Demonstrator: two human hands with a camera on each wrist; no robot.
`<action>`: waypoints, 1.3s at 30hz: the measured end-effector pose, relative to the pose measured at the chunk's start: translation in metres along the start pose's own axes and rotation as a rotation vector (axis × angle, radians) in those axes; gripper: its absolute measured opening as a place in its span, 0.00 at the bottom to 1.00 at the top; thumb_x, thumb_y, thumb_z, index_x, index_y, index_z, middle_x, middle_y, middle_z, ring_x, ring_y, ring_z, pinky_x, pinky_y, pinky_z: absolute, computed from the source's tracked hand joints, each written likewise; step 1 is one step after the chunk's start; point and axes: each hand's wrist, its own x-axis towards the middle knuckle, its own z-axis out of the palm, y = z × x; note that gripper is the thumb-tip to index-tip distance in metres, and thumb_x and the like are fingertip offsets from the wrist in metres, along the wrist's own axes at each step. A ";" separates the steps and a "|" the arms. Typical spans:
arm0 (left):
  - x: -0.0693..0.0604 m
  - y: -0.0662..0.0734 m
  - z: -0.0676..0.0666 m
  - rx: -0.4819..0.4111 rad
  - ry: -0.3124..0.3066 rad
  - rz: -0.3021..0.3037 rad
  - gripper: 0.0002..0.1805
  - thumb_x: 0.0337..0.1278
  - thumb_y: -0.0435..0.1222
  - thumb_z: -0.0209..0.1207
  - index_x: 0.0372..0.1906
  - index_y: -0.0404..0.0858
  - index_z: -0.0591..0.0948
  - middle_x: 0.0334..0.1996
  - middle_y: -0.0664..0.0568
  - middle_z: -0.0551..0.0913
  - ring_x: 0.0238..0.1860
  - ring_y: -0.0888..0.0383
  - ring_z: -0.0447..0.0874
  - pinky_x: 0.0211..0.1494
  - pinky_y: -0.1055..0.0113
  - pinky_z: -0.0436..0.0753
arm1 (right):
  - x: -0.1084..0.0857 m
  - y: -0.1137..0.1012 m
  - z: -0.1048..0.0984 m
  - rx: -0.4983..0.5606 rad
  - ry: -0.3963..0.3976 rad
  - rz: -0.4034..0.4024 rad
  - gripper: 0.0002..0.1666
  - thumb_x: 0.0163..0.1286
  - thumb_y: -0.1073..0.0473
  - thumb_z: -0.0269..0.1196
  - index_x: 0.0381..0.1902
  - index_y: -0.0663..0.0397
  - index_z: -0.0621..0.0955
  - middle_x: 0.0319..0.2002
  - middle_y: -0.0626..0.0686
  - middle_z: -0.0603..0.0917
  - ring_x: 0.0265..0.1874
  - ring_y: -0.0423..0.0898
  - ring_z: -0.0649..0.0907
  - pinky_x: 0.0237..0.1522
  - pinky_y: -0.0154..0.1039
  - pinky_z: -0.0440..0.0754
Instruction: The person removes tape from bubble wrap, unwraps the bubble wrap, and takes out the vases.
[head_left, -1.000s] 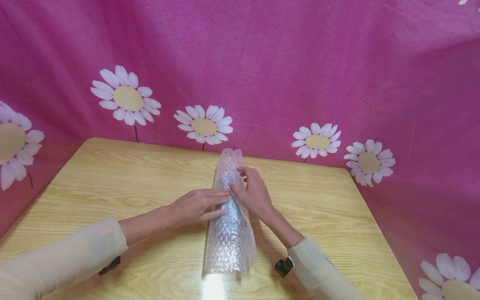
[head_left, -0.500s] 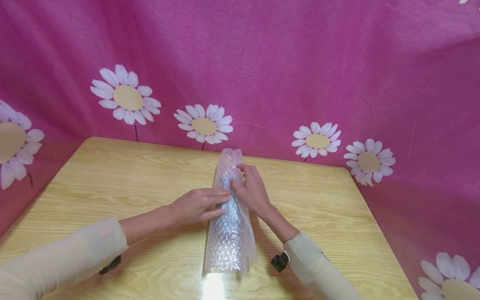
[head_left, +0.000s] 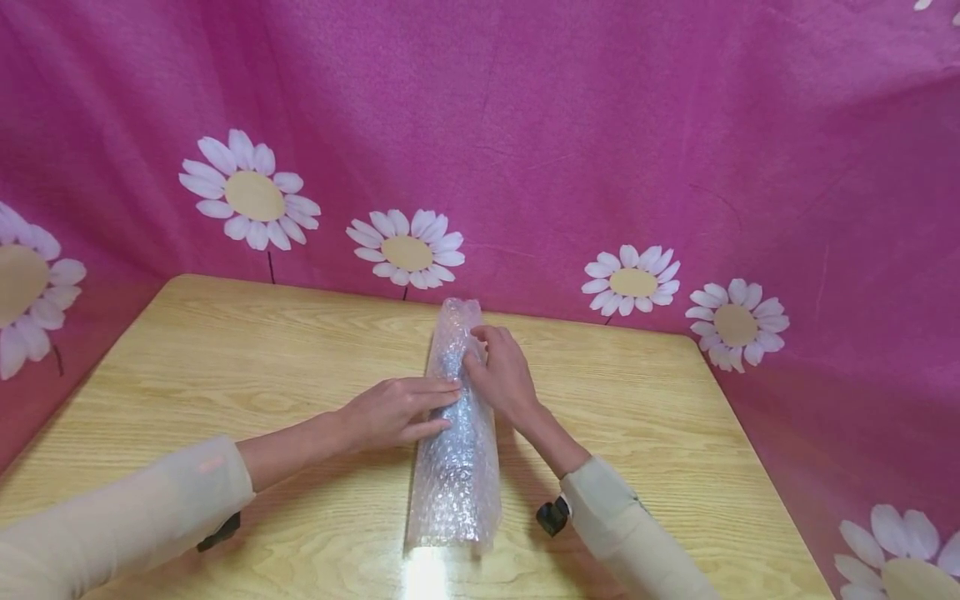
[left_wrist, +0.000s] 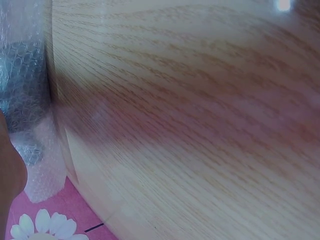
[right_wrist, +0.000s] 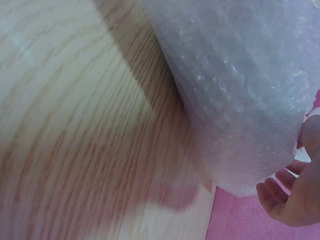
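A long roll of clear bubble wrap [head_left: 453, 492] lies lengthwise on the table, its far end near the back edge. Through the layers shows a bluish-grey object [left_wrist: 22, 87], too blurred by the bubbles to identify. My left hand [head_left: 393, 410] rests on the roll from the left, fingers extended across its top. From the right, my right hand [head_left: 504, 375] touches the wrap with its thumb and bent index finger. In the right wrist view the other fingers [right_wrist: 272, 197] are loosely bent beside the wrap's far end, with a gap between them and the thumb.
The roll lies on a light wood-grain table [head_left: 247, 358] with rounded back corners. Behind and beside it hangs a magenta curtain [head_left: 525, 167] printed with white daisies. A small black camera [head_left: 553, 517] sits under the right sleeve.
The loose flap on the roll's right side has come in against the roll, making it narrower. My right hand has moved slightly left; the left hand has stayed in place.
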 end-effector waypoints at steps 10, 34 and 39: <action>0.000 -0.001 0.001 0.009 0.010 0.018 0.24 0.62 0.42 0.65 0.59 0.32 0.81 0.60 0.43 0.80 0.61 0.50 0.78 0.61 0.60 0.78 | 0.007 0.002 0.000 -0.080 0.026 -0.061 0.15 0.70 0.61 0.60 0.51 0.63 0.83 0.47 0.59 0.83 0.46 0.54 0.82 0.49 0.48 0.81; 0.002 0.001 -0.002 0.007 -0.010 -0.005 0.23 0.64 0.42 0.64 0.59 0.33 0.82 0.60 0.44 0.80 0.62 0.51 0.78 0.62 0.60 0.77 | 0.018 0.011 -0.004 -0.537 0.052 -0.546 0.07 0.63 0.71 0.65 0.37 0.57 0.86 0.34 0.54 0.84 0.30 0.51 0.82 0.28 0.42 0.86; 0.003 0.001 -0.002 -0.005 -0.011 -0.005 0.24 0.64 0.42 0.64 0.59 0.33 0.82 0.60 0.44 0.80 0.62 0.51 0.77 0.62 0.59 0.76 | 0.018 0.010 -0.006 -0.617 0.028 -0.542 0.05 0.63 0.71 0.64 0.35 0.58 0.83 0.32 0.54 0.84 0.28 0.52 0.83 0.23 0.44 0.85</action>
